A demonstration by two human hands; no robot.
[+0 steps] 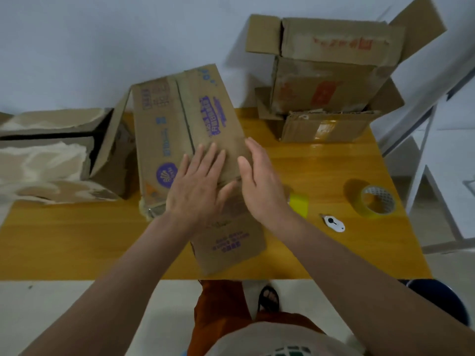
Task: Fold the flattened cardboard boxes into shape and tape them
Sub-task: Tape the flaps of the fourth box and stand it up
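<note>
Brown cardboard box with purple print point(180, 129) stands mid-table, tilted, near flap point(228, 242) lying flat toward the table's near edge. Torn open box point(64, 155) on its side at left. Stack of opened boxes point(326, 78) far right. Yellowish tape roll point(376, 201) flat at right, well apart.

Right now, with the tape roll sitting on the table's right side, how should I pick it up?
Come from above with the right hand and pinch the tape roll across its wall, one finger in the open core. It lies flat, hole up, with bare table around it.

Right hand point(259, 181) half hides yellow tape point(299, 204).
</note>
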